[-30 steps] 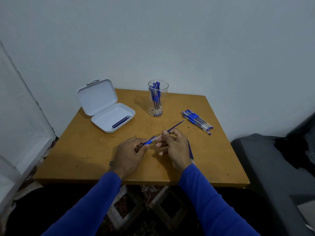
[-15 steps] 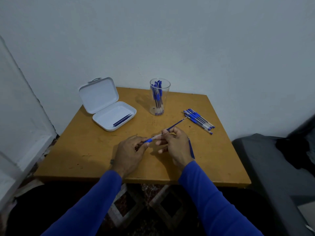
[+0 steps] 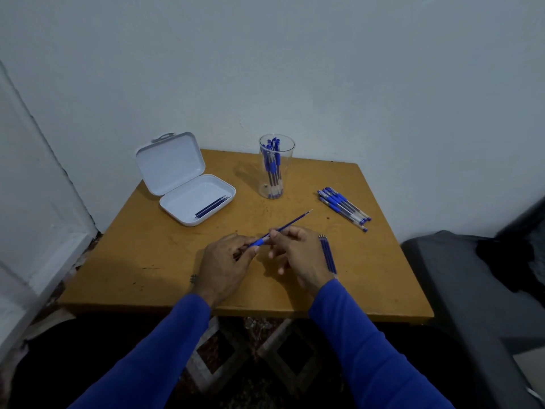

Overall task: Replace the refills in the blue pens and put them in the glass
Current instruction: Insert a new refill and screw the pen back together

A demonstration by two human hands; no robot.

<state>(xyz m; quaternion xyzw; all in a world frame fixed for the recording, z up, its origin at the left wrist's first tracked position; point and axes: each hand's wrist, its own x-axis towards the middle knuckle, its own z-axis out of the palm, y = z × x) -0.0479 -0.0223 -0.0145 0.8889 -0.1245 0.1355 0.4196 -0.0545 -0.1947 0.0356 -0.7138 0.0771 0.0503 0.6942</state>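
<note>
Right hand [image 3: 298, 250] pinches a blue refill [image 3: 290, 224] between thumb and fingertips; the tip end sticks out past the fingers, angled away toward the glass [image 3: 276, 166]. Left hand [image 3: 225, 261] grips the pen barrel [image 3: 259, 241] by its blue grip section, mouth facing the right hand. Refill and barrel meet right between the two hands, above the table [image 3: 147, 261], on the near side of the glass.

Step in hand: refill swap on one pen. Can't tell from this view whether the refill is going in or coming out, nor how much of it sits inside the barrel.

Next move needs refill and barrel kept coaxial and a straight slide. The rod is thin and will likely flex if pushed off-axis.

Spare refills [image 3: 328, 255] lie just beside the right wrist, nearer than the glass. Loose pens [image 3: 343, 208] lie in a bunch right of the glass. Open white case [image 3: 188, 184] left of the glass, refills [image 3: 211, 207] in its tray. Glass already holds several pens [image 3: 272, 169], so roughly mid-task by my read.
</note>
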